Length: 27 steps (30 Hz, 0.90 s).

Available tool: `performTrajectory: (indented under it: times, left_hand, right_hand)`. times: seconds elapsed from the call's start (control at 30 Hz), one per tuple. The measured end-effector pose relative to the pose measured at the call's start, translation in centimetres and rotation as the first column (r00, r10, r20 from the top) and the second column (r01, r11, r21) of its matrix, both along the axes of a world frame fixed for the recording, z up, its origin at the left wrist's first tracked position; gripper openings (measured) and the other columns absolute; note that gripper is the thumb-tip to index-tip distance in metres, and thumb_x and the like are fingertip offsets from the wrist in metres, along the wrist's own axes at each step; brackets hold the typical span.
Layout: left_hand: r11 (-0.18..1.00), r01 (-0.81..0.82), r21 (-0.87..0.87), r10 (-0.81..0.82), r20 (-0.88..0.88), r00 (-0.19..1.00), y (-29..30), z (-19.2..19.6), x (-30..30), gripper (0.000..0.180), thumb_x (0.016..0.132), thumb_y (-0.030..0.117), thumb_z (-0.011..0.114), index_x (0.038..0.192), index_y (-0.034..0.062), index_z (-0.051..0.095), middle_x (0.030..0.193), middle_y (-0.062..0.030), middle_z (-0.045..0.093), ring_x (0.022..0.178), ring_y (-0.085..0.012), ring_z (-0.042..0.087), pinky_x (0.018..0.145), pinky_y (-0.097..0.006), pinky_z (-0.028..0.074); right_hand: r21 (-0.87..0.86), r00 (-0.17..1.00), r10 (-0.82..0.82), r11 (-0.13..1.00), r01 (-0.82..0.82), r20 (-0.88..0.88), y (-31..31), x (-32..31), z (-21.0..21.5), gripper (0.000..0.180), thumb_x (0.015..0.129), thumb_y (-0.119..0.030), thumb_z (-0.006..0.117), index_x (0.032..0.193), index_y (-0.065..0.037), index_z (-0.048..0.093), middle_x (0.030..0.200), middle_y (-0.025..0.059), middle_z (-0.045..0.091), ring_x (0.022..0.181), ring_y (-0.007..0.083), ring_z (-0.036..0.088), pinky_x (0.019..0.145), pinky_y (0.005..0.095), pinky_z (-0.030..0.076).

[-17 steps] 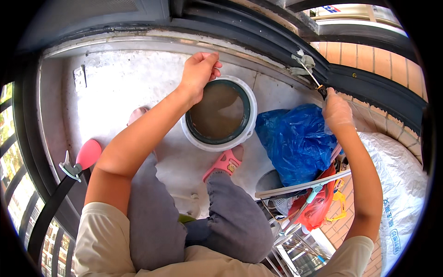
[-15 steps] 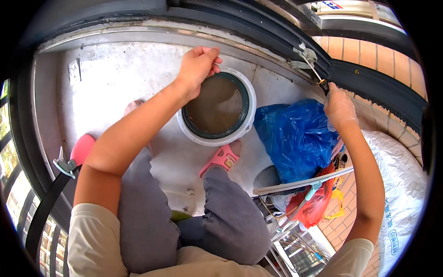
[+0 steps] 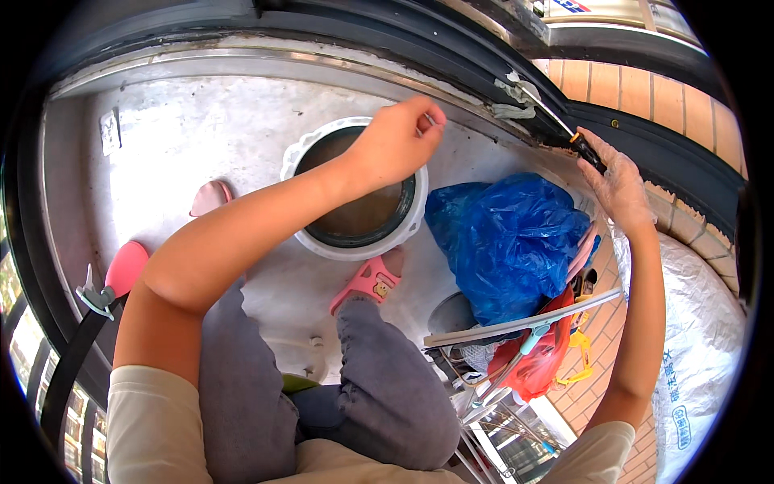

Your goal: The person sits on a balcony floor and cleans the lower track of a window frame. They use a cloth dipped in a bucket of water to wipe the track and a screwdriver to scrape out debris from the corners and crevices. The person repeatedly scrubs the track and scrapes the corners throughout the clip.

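My right hand (image 3: 622, 181), in a clear plastic glove, grips a screwdriver (image 3: 588, 151) by its black and orange handle. The metal shaft points up and left, its tip at a crumpled greyish cloth (image 3: 513, 110) in the corner of the dark window frame (image 3: 451, 60). My left hand (image 3: 399, 139) is bare and closed, fingers curled in; whatever they may hold is hidden. It hovers over a white-rimmed bucket (image 3: 413, 218) of murky brown water (image 3: 363, 216), covering part of its rim.
A blue plastic bag (image 3: 504, 238) lies right of the bucket. Nearer stand a rack (image 3: 524, 319) and a red bag (image 3: 532, 359). A large white sack (image 3: 697, 323) fills the right side. My pink slipper (image 3: 371, 282) is close to the bucket; a pink-headed tool (image 3: 126, 269) leans at left.
My left hand has moved right across the bucket. My right hand has shifted slightly right and down the screwdriver, showing more of its handle. The view has turned a little.
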<state>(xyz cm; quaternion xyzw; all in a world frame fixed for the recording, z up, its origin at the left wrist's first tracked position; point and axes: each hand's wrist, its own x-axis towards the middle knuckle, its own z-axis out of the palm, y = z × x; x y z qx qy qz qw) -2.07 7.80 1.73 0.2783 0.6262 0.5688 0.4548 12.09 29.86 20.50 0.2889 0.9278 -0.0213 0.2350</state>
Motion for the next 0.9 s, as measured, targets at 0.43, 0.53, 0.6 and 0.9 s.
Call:
performTrajectory:
  times: [0.43,0.53,0.6,0.9]
  left_hand:
    - [0.950,0.209,-0.234,-0.313,-0.710,0.631,8.8,2.3,2.1,0.063,0.075,0.002,0.056,0.134,-0.0065,0.033,0.078,-0.0191,0.065,0.071,-0.0327,0.065,0.062,-0.039,0.052]
    - [0.919,0.225,-0.323,-0.394,-0.734,0.554,9.8,2.8,2.2,0.069,0.073,0.003,0.059,0.134,-0.0125,0.030,0.076,-0.0171,0.066,0.070,-0.0304,0.066,0.060,-0.036,0.053]
    - [0.892,0.205,-0.402,-0.446,-0.722,0.528,10.3,3.4,2.2,0.073,0.071,0.003,0.061,0.134,-0.0136,0.029,0.076,-0.0151,0.067,0.069,-0.0277,0.067,0.060,-0.034,0.053]
    - [0.773,-0.002,-0.634,-0.573,-0.700,0.427,5.7,4.0,-1.3,0.074,0.071,0.003,0.064,0.135,-0.0124,0.030,0.075,-0.0120,0.067,0.067,-0.0242,0.068,0.057,-0.033,0.054]
  right_hand:
    - [-0.006,0.972,0.217,0.976,-0.218,0.092,2.6,-1.8,-0.9,0.042,0.085,-0.019,0.064,0.125,-0.011,0.055,0.106,0.0213,0.062,0.095,0.0370,0.059,0.083,0.0389,0.047]
    - [-0.111,0.994,0.093,0.990,-0.087,0.057,3.3,-0.8,-2.4,0.042,0.085,-0.019,0.064,0.125,-0.011,0.055,0.103,0.0223,0.062,0.091,0.0376,0.060,0.081,0.0380,0.047]
    - [-0.134,0.996,0.085,0.988,-0.084,0.008,3.4,-0.3,-3.3,0.042,0.085,-0.018,0.064,0.125,-0.011,0.055,0.101,0.0230,0.062,0.090,0.0380,0.060,0.080,0.0375,0.047]
    - [-0.052,0.991,0.120,0.991,-0.123,-0.055,-2.4,-4.1,-6.1,0.038,0.086,-0.027,0.059,0.121,-0.011,0.054,0.090,0.0213,0.064,0.088,0.0384,0.060,0.076,0.0448,0.048]
